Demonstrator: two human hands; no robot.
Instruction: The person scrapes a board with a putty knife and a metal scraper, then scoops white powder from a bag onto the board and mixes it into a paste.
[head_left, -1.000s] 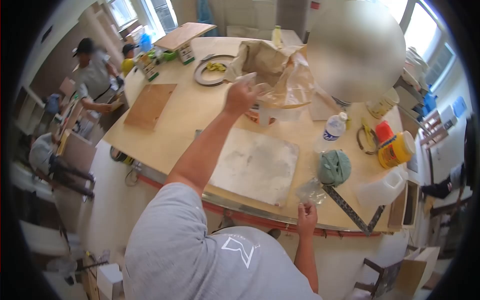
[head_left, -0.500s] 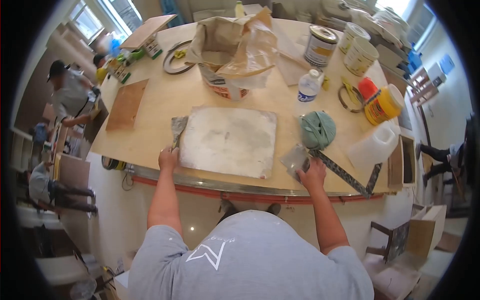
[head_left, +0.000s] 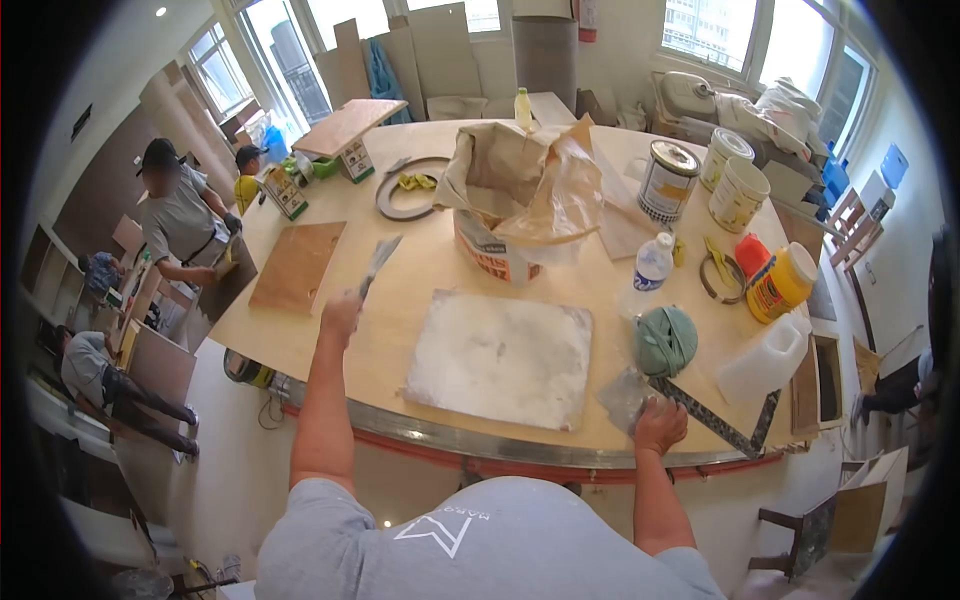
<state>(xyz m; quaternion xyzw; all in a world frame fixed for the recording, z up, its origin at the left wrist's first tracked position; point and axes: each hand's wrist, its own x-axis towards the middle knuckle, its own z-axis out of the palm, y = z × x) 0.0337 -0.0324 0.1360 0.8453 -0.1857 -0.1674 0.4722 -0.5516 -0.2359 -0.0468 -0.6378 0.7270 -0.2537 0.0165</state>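
Observation:
My left hand is closed round the handle of a putty knife, whose blade points up and away, left of a white-coated board. The board lies flat on the table, with pale, smeared material over its face. To the right of it, my right hand is closed on a flat grey scraper; its handle is hidden by the fingers. Just beyond that hand are a green wound bundle and a dark, speckled L-shaped square.
A paper-lined bucket stands behind the board. Cans, a plastic bottle, a yellow jar and a white jug occupy the right side. A brown panel lies left. Co-workers stand beyond the table's left edge.
My left hand has moved away from the board's left edge, tilting the putty knife outward. My right hand stays near the square with the scraper. The camera view has tilted up, showing more room.

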